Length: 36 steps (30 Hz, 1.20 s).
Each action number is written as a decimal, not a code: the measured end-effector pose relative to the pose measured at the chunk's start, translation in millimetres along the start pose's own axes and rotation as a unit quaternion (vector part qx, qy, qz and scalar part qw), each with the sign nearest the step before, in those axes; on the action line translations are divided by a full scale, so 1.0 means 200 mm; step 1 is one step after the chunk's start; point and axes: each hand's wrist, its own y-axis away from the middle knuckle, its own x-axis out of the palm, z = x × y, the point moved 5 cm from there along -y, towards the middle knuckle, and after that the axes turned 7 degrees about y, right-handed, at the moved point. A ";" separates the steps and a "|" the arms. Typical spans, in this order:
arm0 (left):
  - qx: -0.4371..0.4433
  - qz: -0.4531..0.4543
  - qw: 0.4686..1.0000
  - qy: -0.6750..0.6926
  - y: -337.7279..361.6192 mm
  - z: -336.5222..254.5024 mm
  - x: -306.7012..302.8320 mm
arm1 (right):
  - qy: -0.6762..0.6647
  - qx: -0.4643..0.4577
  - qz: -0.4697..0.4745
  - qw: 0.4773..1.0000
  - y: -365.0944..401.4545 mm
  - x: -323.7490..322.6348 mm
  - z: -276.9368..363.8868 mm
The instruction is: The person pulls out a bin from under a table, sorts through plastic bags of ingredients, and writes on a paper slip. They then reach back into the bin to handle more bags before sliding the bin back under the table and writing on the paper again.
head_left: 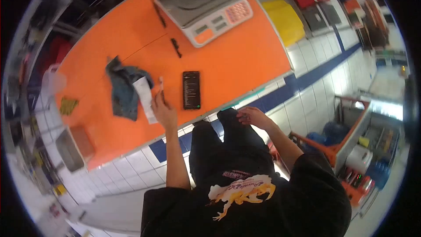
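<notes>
My left hand (164, 109) is over the orange table near its front edge, beside a white paper slip (144, 94). A small pale thing (161, 82) shows at its fingertips, too blurred to name. The slip lies partly on a crumpled blue-grey cloth (123, 88). To the right of that hand a black phone (191, 90) lies with its screen lit. My right hand (252, 117) rests by my right knee, off the table, its fingers curled and partly smeared; I cannot make out anything in it.
A scale (204, 6) stands at the table's back right. Two dark strips (176, 47) lie near it. A yellow object (284, 22) is beyond the right edge. A metal box (75, 148) sits at the left corner, and an orange frame (324, 147) stands on the right.
</notes>
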 end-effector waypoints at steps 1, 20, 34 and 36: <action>0.003 -0.004 1.000 0.005 0.02 0.00 -0.02 | -0.055 0.017 -0.072 0.996 -0.06 -0.09 -0.17; -0.494 0.307 0.782 0.224 1.23 0.13 0.51 | -0.263 -0.166 -0.293 0.904 -0.75 -0.29 -0.54; -0.476 -0.042 0.701 0.530 1.20 0.53 0.76 | -0.246 -0.217 -0.169 0.929 -0.63 -0.29 -0.49; -0.469 -0.088 0.735 0.482 1.26 0.51 0.64 | -0.276 -0.198 -0.153 0.928 -0.59 -0.29 -0.54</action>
